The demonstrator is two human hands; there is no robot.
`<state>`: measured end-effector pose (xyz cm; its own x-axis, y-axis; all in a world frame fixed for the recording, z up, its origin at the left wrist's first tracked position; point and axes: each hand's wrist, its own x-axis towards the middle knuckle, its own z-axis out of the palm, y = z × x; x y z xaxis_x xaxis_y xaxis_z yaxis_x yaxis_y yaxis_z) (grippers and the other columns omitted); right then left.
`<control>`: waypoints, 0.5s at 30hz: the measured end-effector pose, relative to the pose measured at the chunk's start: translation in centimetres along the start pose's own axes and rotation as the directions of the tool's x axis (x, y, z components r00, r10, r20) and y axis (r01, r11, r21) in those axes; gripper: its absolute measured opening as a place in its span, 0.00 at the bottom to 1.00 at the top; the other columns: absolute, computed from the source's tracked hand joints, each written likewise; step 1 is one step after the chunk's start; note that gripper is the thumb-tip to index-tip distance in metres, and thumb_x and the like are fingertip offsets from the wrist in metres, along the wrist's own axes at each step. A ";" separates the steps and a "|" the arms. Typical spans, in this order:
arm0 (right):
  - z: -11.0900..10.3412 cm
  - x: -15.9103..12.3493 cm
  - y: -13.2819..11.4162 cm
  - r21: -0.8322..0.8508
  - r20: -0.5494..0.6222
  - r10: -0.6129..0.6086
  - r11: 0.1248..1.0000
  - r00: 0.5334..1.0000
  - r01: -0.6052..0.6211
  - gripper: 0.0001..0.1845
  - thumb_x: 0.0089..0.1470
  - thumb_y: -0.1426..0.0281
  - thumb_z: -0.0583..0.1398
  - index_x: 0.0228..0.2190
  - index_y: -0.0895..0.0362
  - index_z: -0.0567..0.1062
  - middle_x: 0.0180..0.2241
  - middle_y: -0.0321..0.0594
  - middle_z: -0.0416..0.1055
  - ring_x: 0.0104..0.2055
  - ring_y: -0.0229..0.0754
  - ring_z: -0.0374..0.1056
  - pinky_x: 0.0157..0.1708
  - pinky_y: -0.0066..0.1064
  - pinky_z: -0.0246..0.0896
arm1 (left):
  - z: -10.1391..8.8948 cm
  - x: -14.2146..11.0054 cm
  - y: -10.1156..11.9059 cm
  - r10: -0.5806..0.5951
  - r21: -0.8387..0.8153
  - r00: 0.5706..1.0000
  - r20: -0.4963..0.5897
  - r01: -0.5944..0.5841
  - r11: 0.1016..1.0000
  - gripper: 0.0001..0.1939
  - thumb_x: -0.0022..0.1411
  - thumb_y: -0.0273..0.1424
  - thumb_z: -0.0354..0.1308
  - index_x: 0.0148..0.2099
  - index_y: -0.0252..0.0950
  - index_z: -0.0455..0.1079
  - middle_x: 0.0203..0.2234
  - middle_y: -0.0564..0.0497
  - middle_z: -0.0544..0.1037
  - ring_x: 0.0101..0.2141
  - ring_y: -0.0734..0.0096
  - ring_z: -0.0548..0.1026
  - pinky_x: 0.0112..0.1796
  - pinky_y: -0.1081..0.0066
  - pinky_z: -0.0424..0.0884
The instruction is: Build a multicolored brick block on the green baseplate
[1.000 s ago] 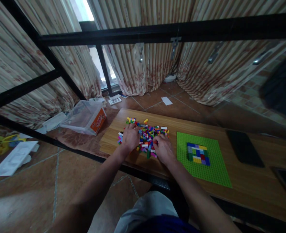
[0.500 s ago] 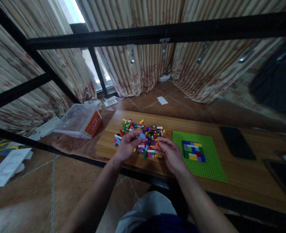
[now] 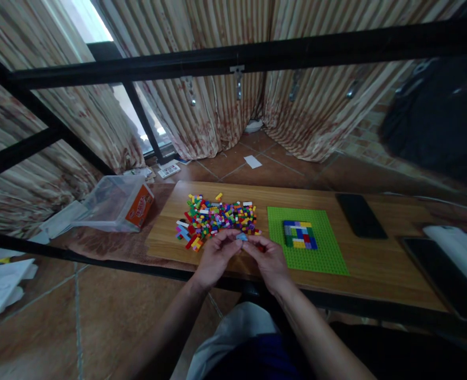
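Observation:
Over the front of the table, my left hand (image 3: 216, 257) pinches a light blue toy brick (image 3: 241, 237) between thumb and fingers. My right hand (image 3: 270, 262) meets it there, its thumb and fingertips closed on the same brick from the right. A small orange-red piece (image 3: 260, 247) shows at the fingers of my right hand, mostly hidden. Just beyond my hands lies a spread heap of mixed coloured bricks (image 3: 213, 215). To the right, a green baseplate (image 3: 332, 253) carries a flat square patch of coloured bricks (image 3: 300, 234).
A clear plastic box (image 3: 106, 203) with an orange label stands left of the wooden table (image 3: 166, 235). Dark flat phone-like slabs (image 3: 361, 215) lie right of the baseplate. A black metal bar (image 3: 202, 66) crosses in front of the curtains (image 3: 225, 116).
My hands have come together and nearer to me, away from the heap. The blue brick, earlier in my left hand alone, is now between both hands. The view has shifted right.

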<state>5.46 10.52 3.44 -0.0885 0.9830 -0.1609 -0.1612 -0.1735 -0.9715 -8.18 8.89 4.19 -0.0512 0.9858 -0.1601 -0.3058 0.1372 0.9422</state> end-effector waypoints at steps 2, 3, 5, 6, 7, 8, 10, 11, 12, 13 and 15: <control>-0.1 -0.2 0.2 -0.005 -0.001 0.014 1.000 1.000 -0.014 0.12 0.40 0.60 0.68 0.27 0.55 0.80 0.26 0.35 0.77 0.28 0.39 0.68 0.32 0.31 0.62 | 0.2 -0.2 -0.6 -0.023 -0.039 0.999 -0.042 0.021 0.999 0.14 0.50 0.36 0.69 0.38 0.36 0.76 0.31 0.52 0.77 0.32 0.75 0.73 0.36 0.74 0.70; -0.1 -0.3 0.3 -0.009 0.007 0.017 1.000 1.000 -0.017 0.12 0.41 0.60 0.68 0.27 0.55 0.80 0.25 0.36 0.77 0.28 0.39 0.68 0.31 0.31 0.62 | 0.3 -0.3 -0.8 -0.035 -0.054 0.998 -0.051 0.032 0.998 0.14 0.50 0.36 0.69 0.38 0.36 0.76 0.30 0.53 0.77 0.31 0.76 0.73 0.36 0.74 0.69; 0.0 -0.3 0.3 -0.021 0.016 0.008 1.000 1.000 -0.008 0.12 0.41 0.60 0.67 0.27 0.55 0.80 0.25 0.36 0.77 0.28 0.40 0.69 0.31 0.32 0.63 | 0.4 -0.3 -1.1 -0.045 -0.076 0.997 -0.060 0.040 0.996 0.14 0.49 0.36 0.69 0.37 0.35 0.76 0.30 0.52 0.77 0.31 0.76 0.73 0.36 0.74 0.69; 0.1 -0.3 0.4 -0.024 0.014 0.002 1.000 1.000 -0.002 0.12 0.42 0.60 0.67 0.28 0.55 0.80 0.26 0.37 0.77 0.28 0.40 0.69 0.31 0.32 0.63 | 0.3 -0.3 -1.1 -0.042 -0.082 0.997 -0.068 0.036 0.996 0.14 0.49 0.36 0.69 0.37 0.34 0.76 0.29 0.52 0.77 0.30 0.76 0.73 0.36 0.74 0.69; 0.3 -0.2 0.5 -0.024 0.009 -0.002 1.000 1.000 0.002 0.13 0.42 0.59 0.67 0.28 0.55 0.80 0.26 0.37 0.77 0.29 0.40 0.69 0.31 0.31 0.63 | 0.3 -0.3 -1.1 -0.036 -0.088 0.996 -0.077 0.029 0.996 0.14 0.50 0.36 0.69 0.37 0.34 0.76 0.29 0.52 0.77 0.30 0.76 0.72 0.36 0.74 0.69; 0.4 -0.1 0.6 -0.020 0.002 -0.003 1.000 1.000 0.003 0.13 0.42 0.59 0.67 0.28 0.55 0.80 0.26 0.37 0.77 0.29 0.40 0.69 0.31 0.31 0.63 | 0.2 -0.2 -1.1 -0.029 -0.095 0.996 -0.088 0.021 0.995 0.14 0.50 0.36 0.69 0.37 0.34 0.76 0.29 0.52 0.77 0.30 0.76 0.72 0.36 0.74 0.69; 0.9 0.1 0.9 -0.004 -0.006 -0.001 1.000 1.000 0.001 0.14 0.42 0.59 0.67 0.29 0.55 0.80 0.26 0.36 0.76 0.28 0.39 0.68 0.29 0.30 0.62 | 0.1 -0.2 -1.0 -0.024 -0.113 0.994 -0.107 0.011 0.994 0.14 0.49 0.35 0.69 0.37 0.34 0.76 0.29 0.52 0.77 0.30 0.76 0.72 0.36 0.74 0.70; 1.1 0.2 1.0 0.003 -0.002 0.002 1.000 1.000 -0.002 0.14 0.42 0.58 0.67 0.29 0.55 0.80 0.26 0.36 0.76 0.28 0.38 0.68 0.28 0.30 0.62 | 0.0 -0.2 -1.0 -0.027 -0.125 0.993 -0.117 0.012 0.992 0.14 0.49 0.35 0.70 0.37 0.34 0.76 0.29 0.52 0.78 0.30 0.77 0.73 0.36 0.74 0.70; 1.3 0.3 1.2 0.007 0.003 0.004 1.000 1.000 -0.004 0.14 0.42 0.58 0.67 0.29 0.55 0.80 0.25 0.36 0.75 0.27 0.38 0.67 0.26 0.29 0.61 | -0.1 -0.2 -0.9 -0.035 -0.141 0.991 -0.129 0.017 0.990 0.14 0.48 0.35 0.70 0.37 0.34 0.76 0.29 0.52 0.78 0.30 0.77 0.73 0.36 0.74 0.70; 1.5 0.3 1.3 0.010 0.008 0.007 1.000 1.000 -0.007 0.15 0.42 0.58 0.67 0.29 0.55 0.80 0.24 0.35 0.75 0.25 0.37 0.66 0.25 0.28 0.60 | -0.2 -0.2 -0.9 -0.046 -0.162 0.989 -0.143 0.023 0.986 0.14 0.48 0.35 0.71 0.36 0.34 0.76 0.30 0.52 0.78 0.30 0.77 0.73 0.36 0.75 0.70; 2.0 0.4 1.5 0.022 0.025 0.024 0.999 0.999 -0.025 0.16 0.42 0.57 0.66 0.30 0.56 0.79 0.22 0.34 0.73 0.21 0.35 0.62 0.21 0.27 0.56 | -0.5 -0.3 -0.8 -0.074 -0.217 0.983 -0.168 0.037 0.975 0.14 0.46 0.35 0.71 0.35 0.34 0.76 0.29 0.52 0.78 0.30 0.78 0.73 0.35 0.75 0.70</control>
<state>3.19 10.54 2.25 -0.1167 0.9767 -0.1801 -0.1807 -0.1992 -0.9632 -8.38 8.41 3.36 -0.1872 0.9425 -0.2770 -0.5068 0.1489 0.8491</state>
